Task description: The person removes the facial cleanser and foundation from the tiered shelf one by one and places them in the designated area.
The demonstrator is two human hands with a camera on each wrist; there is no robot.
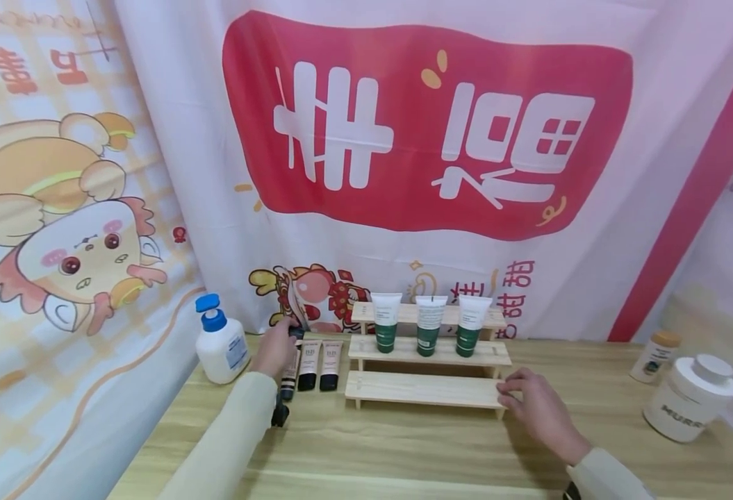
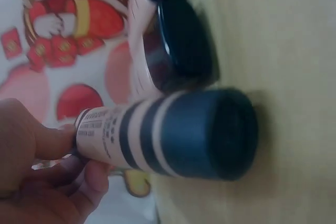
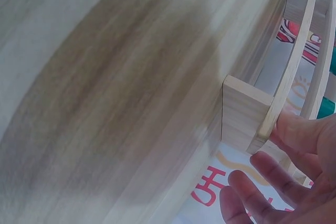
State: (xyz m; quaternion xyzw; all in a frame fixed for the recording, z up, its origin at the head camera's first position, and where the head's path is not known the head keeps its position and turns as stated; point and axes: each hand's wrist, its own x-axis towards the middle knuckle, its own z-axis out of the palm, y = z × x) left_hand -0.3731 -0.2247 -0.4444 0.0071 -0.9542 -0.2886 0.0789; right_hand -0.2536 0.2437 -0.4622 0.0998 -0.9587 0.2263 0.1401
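My left hand (image 1: 275,347) pinches the upper, narrow end of a striped cosmetic tube (image 2: 142,132) between thumb and fingers. The tube has dark and beige bands, and its wide dark cap points toward the table. Just right of it, two pale BB cream tubes (image 1: 308,364) with black caps are lined up. My right hand (image 1: 541,410) holds the right end of the lowest step of a three-step wooden rack (image 1: 429,389), thumb and forefinger at the board's corner (image 3: 262,132). On the middle step three white-and-green tubes (image 1: 427,326) stand with their green ends down.
A white pump bottle (image 1: 221,347) with a blue top stands left of my left hand. At the right are a large white jar (image 1: 688,403) and a small bottle (image 1: 654,357) with a tan cap. Printed cloth (image 1: 429,257) hangs behind the wooden table (image 1: 366,451).
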